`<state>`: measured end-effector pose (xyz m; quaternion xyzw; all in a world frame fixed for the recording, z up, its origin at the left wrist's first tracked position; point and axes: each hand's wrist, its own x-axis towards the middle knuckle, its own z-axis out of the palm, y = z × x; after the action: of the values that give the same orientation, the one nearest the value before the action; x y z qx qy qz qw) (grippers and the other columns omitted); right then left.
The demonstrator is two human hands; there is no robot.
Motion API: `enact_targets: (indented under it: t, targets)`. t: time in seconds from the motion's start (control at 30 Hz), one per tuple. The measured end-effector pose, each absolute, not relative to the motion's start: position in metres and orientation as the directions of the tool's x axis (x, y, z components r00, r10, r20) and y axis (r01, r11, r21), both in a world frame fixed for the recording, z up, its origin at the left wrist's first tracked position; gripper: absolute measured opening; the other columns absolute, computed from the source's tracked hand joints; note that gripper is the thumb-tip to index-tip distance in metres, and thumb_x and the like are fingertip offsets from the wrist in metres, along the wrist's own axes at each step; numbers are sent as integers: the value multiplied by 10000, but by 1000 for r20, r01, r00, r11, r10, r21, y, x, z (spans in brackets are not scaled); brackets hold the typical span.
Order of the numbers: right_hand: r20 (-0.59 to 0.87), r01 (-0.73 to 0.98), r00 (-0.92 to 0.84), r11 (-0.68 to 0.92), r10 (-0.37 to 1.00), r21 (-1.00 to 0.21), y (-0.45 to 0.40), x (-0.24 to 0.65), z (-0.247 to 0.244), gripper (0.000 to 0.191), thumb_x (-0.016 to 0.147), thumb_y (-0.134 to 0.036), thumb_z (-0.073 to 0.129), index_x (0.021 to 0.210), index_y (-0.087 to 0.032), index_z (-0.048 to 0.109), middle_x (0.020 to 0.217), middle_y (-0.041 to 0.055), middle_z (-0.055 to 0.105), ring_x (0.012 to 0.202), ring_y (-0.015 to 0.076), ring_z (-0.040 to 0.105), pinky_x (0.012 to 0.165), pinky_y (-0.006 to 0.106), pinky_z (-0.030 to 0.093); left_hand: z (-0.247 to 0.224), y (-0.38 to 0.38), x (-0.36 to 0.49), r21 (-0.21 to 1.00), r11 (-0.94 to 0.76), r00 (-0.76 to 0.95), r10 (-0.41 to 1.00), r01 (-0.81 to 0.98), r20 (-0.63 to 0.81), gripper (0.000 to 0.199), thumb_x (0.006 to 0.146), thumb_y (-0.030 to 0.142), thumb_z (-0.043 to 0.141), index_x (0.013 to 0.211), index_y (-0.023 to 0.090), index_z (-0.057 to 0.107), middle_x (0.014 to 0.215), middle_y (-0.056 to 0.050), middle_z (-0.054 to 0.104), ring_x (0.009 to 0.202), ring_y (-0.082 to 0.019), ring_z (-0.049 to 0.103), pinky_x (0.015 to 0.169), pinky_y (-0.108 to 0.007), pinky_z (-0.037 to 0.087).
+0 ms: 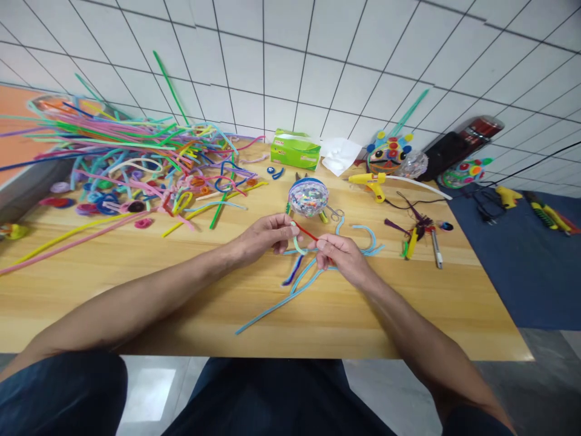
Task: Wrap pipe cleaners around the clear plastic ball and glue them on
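Note:
My left hand (271,235) is closed, thumb and fingers pinching a short, curved pale green pipe cleaner (296,244). A red pipe cleaner (307,231) stretches from those fingertips to my right hand (341,255), which pinches its other end. Whether the two pieces are joined is hidden by the fingers. Under and around the hands lie light blue pipe cleaners (272,307) and a short dark blue one (293,271). Just beyond the hands stands a clear ball with a blue rim and glittery filling (308,197).
A big heap of coloured pipe cleaners (136,151) covers the left of the table (181,327). Behind are a green tissue box (295,150) and a decorated ball (389,155). To the right lie a yellow glue gun (373,184), its cord, and a white-and-grey pen-like tool (437,249).

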<state>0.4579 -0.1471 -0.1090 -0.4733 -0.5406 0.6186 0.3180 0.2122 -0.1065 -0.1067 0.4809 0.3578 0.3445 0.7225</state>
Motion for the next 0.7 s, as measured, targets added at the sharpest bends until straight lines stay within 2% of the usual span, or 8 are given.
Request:
enact_targets:
  t: [0.07, 0.13, 0.23, 0.3, 0.43, 0.7]
  targets:
    - [-255, 128, -363, -223, 896, -966, -148, 455, -111, 569, 870, -762, 798, 975, -204, 757, 631, -26, 692, 567, 131, 581, 603, 278, 459, -105, -108, 211, 915, 359, 529, 821, -185, -215, 585, 695, 567, 1030, 900, 173, 650, 888, -44, 826, 496, -75, 600, 467, -199, 448]
    - [-262, 138, -367, -226, 893, -964, -148, 454, -112, 573, 875, -764, 796, 980, -202, 758, 635, -27, 694, 571, 129, 584, 606, 277, 463, -102, -109, 209, 888, 418, 552, 794, -192, -255, 590, 684, 551, 1036, 913, 181, 638, 791, -23, 794, 472, -92, 599, 438, -200, 441]
    - [-263, 151, -365, -222, 893, -963, -148, 455, -115, 589, 875, -769, 797, 998, -193, 775, 657, -19, 712, 584, 127, 599, 612, 275, 471, -98, -110, 206, 862, 466, 549, 781, -197, -297, 524, 701, 485, 1021, 888, 184, 636, 583, 58, 625, 409, -77, 503, 400, -182, 390]
    - [-262, 161, -375, -216, 889, -963, -148, 455, -116, 600, 879, -767, 798, 1026, -186, 791, 668, -14, 722, 586, 127, 602, 613, 277, 477, -97, -111, 205, 855, 478, 519, 793, -204, -320, 466, 718, 436, 999, 867, 187, 634, 537, 94, 515, 389, -53, 403, 379, -166, 328]
    - [-255, 177, -387, -200, 886, -964, -149, 456, -118, 588, 898, -754, 785, 1037, -183, 803, 675, -2, 732, 583, 132, 601, 609, 285, 489, -99, -109, 205, 855, 480, 464, 814, -197, -349, 407, 726, 367, 974, 834, 193, 622, 548, 109, 412, 417, -32, 274, 378, -147, 202]
    - [-266, 215, -360, -197, 894, -956, -151, 454, -113, 539, 901, -729, 782, 1004, -200, 802, 658, -5, 719, 589, 145, 621, 613, 291, 519, -96, -107, 203, 865, 467, 433, 828, -184, -356, 382, 734, 363, 952, 809, 198, 615, 574, 102, 379, 446, -34, 253, 417, -166, 177]
